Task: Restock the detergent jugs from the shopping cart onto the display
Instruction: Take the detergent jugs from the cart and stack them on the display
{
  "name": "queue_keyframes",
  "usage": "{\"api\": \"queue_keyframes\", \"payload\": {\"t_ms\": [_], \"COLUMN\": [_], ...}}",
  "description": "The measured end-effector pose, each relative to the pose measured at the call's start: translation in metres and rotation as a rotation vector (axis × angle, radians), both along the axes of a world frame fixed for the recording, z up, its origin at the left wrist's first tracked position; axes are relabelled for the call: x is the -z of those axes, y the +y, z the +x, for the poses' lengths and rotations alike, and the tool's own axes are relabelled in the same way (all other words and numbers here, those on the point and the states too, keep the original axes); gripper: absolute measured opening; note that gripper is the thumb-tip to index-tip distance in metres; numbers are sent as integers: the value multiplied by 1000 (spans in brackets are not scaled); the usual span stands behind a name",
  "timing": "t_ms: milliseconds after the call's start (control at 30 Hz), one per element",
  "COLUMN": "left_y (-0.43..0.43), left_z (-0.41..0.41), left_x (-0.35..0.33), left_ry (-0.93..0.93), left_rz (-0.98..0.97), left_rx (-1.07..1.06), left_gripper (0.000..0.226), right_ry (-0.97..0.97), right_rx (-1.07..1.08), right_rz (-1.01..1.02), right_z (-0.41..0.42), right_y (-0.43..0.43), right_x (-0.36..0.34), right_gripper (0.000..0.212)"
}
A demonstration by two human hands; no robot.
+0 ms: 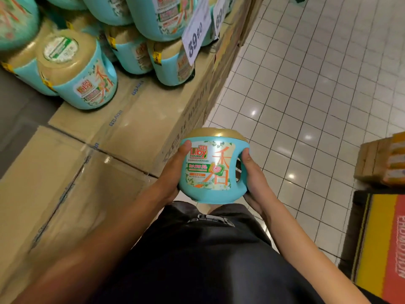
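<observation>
I hold one teal detergent jug (210, 165) with a gold lid upright in front of my waist, label facing me. My left hand (173, 172) grips its left side, thumb on the label edge. My right hand (254, 178) grips the handle side on the right, thumb on the handle. The jug hangs in the air just off the right edge of the display of cardboard boxes (122, 119). Several matching jugs (81, 71) stand stacked on the boxes at the upper left. No shopping cart is in view.
White price cards (197, 31) hang off the stacked jugs at the display's far end. A white tiled floor (306, 84) runs along the right. Cartons and a yellow and red box (383, 238) sit at the right edge.
</observation>
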State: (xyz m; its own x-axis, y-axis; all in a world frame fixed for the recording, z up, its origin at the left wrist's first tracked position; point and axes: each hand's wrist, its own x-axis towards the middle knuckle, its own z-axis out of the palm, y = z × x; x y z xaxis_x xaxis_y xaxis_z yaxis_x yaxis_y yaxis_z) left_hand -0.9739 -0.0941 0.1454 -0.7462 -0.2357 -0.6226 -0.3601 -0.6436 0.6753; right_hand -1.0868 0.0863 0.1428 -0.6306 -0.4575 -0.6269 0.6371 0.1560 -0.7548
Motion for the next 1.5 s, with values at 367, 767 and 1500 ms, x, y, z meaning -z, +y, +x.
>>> {"api": "queue_keyframes", "payload": {"t_ms": [367,767,1500], "left_y": [-24,-68,-254], "left_z": [-52,-11,14], "left_x": [-14,-31,-120], "left_ry": [0,39,402], "left_rz": [-3,-103,-728], "left_rx": [-464,-777,-973], "left_gripper": [68,107,109], "right_ry": [15,-37,336], "right_rx": [-488,-742,-819], "right_rz": [-49,-188,-481], "right_z": [-124,-106,-55], "right_y": [-86,-198,-355], "right_x": [-15,-44,-102], "right_gripper": [69,77,88]}}
